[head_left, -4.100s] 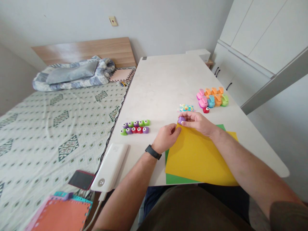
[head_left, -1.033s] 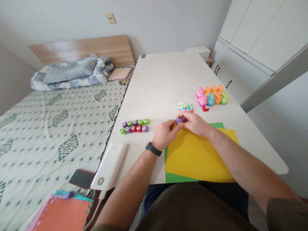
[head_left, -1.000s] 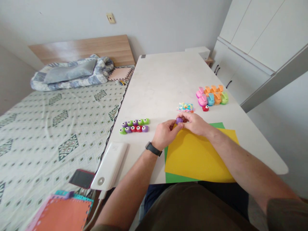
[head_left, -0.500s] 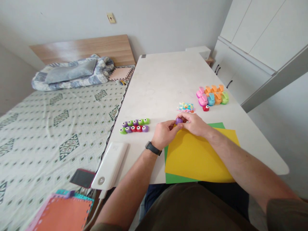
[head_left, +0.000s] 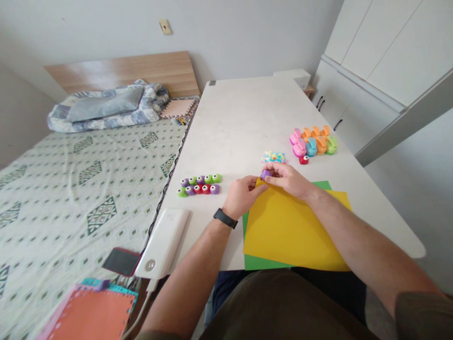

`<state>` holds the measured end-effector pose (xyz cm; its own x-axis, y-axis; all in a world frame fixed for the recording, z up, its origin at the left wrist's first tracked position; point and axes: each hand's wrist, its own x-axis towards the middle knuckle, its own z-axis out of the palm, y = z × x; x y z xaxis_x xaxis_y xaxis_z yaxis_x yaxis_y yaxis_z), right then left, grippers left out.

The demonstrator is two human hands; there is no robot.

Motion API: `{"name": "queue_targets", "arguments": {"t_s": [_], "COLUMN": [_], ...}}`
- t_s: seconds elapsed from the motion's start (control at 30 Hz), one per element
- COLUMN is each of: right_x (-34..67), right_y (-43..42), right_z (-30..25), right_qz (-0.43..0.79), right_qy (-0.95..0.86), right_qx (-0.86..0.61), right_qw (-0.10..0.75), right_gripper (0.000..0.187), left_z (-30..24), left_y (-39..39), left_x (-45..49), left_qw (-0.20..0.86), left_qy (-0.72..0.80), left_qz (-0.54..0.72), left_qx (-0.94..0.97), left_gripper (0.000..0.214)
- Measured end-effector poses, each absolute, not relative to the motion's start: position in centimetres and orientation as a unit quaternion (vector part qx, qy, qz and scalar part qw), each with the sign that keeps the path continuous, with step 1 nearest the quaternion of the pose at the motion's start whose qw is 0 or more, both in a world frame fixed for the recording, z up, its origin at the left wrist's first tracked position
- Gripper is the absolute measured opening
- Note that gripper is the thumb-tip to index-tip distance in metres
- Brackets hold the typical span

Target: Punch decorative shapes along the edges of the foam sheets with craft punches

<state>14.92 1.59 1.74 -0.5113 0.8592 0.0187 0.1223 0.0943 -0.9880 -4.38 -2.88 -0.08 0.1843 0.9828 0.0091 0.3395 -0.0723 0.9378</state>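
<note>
A small purple punch (head_left: 265, 174) sits at the far left corner of a yellow sheet (head_left: 293, 231), pinched in the fingers of my right hand (head_left: 288, 179). My left hand (head_left: 242, 196) is closed on the same corner of the yellow sheet, thumb beside the punch. The yellow sheet lies over a green sheet (head_left: 253, 263) on the white table (head_left: 244, 118). A little heap of coloured cut-out bits (head_left: 274, 157) lies just beyond my right hand.
Two rows of small green, purple and red punches (head_left: 200, 185) stand left of my hands. Larger pink, orange, blue and green punches (head_left: 313, 144) and a small red one (head_left: 303, 160) sit at the right. A white device (head_left: 163, 243), a phone (head_left: 122, 261) and a bed lie left.
My hands have stayed at the yellow sheet's corner with the purple punch. The punch has shifted slightly right and further onto the corner; the view drifted a little.
</note>
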Motion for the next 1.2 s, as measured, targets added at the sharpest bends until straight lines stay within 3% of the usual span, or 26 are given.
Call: {"name": "queue_targets", "arguments": {"t_s": [0.17,0.47,0.87,1.2], "right_x": [15.0,16.3,17.3,17.9], "right_y": [2.0,3.2,3.9,4.2], "right_z": [1.3,1.5,1.4,1.3], "right_qz": [0.566,0.56,0.591,0.499], "right_qy": [-0.616,-0.58,-0.519,-0.559], "right_qx": [-0.396,-0.413,-0.451,-0.529], "right_qw": [0.378,0.424,0.422,0.398], "right_gripper": [0.036,0.029,0.046,0.041], "left_z": [-0.6,-0.1,0.1,0.0], "left_y": [-2.8,-3.0,-3.2,-3.2], "left_x": [-4.5,-4.5,-4.4,-4.4], "left_qw": [0.459,0.441,0.422,0.404], "left_qy": [0.531,0.544,0.549,0.549], "left_qz": [0.376,0.365,0.36,0.359], "left_qx": [0.605,0.613,0.626,0.638], "left_gripper": [0.029,0.03,0.031,0.028]}}
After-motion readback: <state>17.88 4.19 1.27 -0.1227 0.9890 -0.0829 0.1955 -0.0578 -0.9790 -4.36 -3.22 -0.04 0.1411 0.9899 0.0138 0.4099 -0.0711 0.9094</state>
